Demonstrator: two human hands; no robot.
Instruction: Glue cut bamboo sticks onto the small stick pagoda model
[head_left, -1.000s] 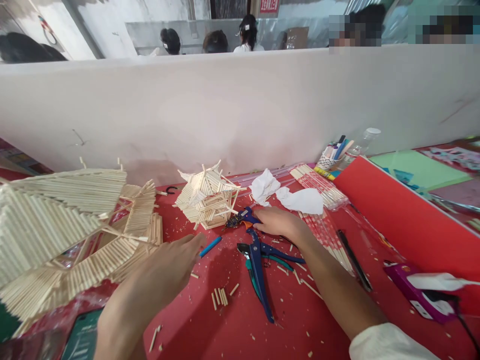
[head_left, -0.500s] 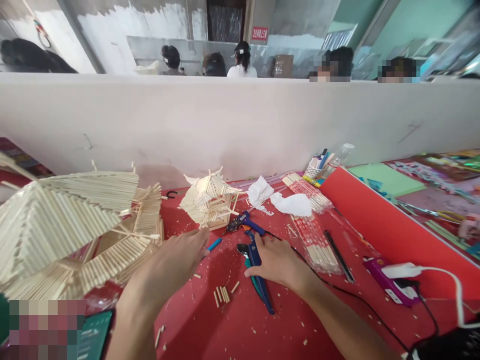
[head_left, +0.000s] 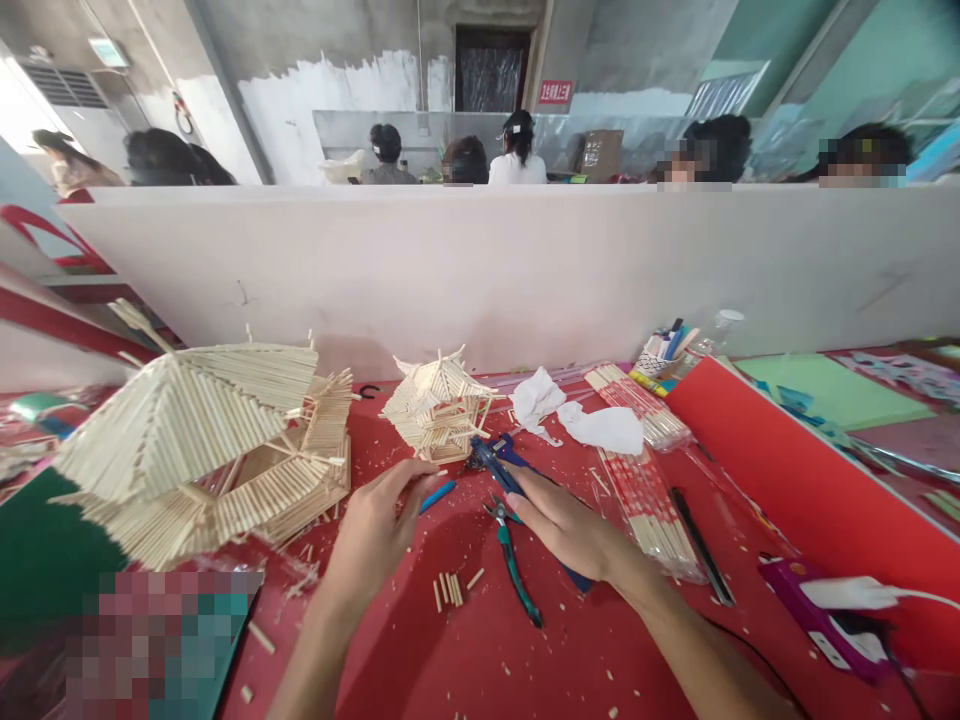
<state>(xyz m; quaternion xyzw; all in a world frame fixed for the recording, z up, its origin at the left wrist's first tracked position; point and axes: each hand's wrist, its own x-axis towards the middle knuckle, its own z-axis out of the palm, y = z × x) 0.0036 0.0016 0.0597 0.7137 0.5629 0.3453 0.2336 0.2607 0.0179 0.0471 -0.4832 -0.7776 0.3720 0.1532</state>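
My right hand [head_left: 562,520] is closed around a blue-handled cutter [head_left: 491,462], whose head points toward the small stick pavilion [head_left: 439,405]. My left hand [head_left: 379,520] has thumb and fingers together, with a short wooden stick [head_left: 442,472] at the tips. Just below those fingertips lies a blue rod-like piece [head_left: 437,497]. Green-handled pliers [head_left: 514,575] rest on the red table beneath the right hand. A blue glue gun [head_left: 517,450] lies partly hidden behind the cutter. Several cut stick pieces [head_left: 450,590] lie between my forearms.
A larger stick building [head_left: 210,430] stands at left. Tissues [head_left: 600,428], packs of sticks [head_left: 649,510], a black bar [head_left: 701,545] and a purple power strip [head_left: 821,620] lie at right. A red board [head_left: 795,470] leans there. A white partition [head_left: 465,270] runs behind; people sit beyond it.
My right hand has picked up the blue-handled cutter and raised its head; the pliers beneath are now uncovered. My left hand has drawn its fingers together. The view has tilted up and shifted left.
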